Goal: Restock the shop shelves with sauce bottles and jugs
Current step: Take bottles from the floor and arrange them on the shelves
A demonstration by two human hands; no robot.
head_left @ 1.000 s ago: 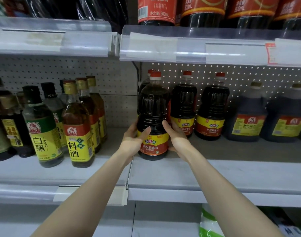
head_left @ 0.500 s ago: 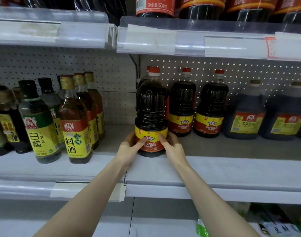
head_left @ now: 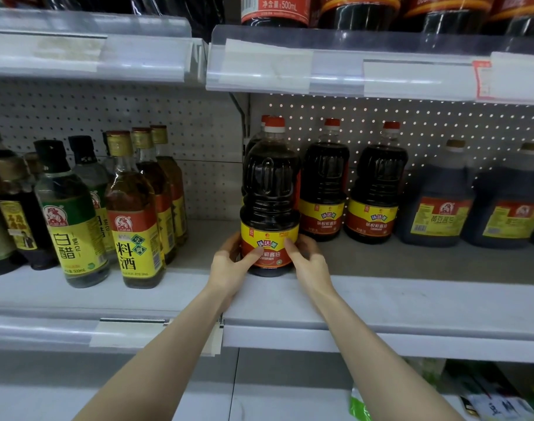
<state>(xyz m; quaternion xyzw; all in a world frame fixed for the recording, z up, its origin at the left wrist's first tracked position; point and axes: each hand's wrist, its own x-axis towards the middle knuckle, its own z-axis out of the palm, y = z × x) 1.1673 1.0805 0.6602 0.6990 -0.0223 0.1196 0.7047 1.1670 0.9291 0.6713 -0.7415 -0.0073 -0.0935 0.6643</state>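
As left hand (head_left: 229, 268) and right hand (head_left: 311, 265) clasp it, sauce bottle (head_left: 270, 189) stands between.

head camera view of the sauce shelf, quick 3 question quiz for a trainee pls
1. True or false: the dark red-capped soy sauce bottle stands upright on the grey metal shelf.
2. The left hand and right hand grip it at: A) the cap B) the label C) the neck
3. Fill in: the amber yellow-labelled cooking-wine bottles stand to its ____.
Key: 1 true; 2 B; 3 left
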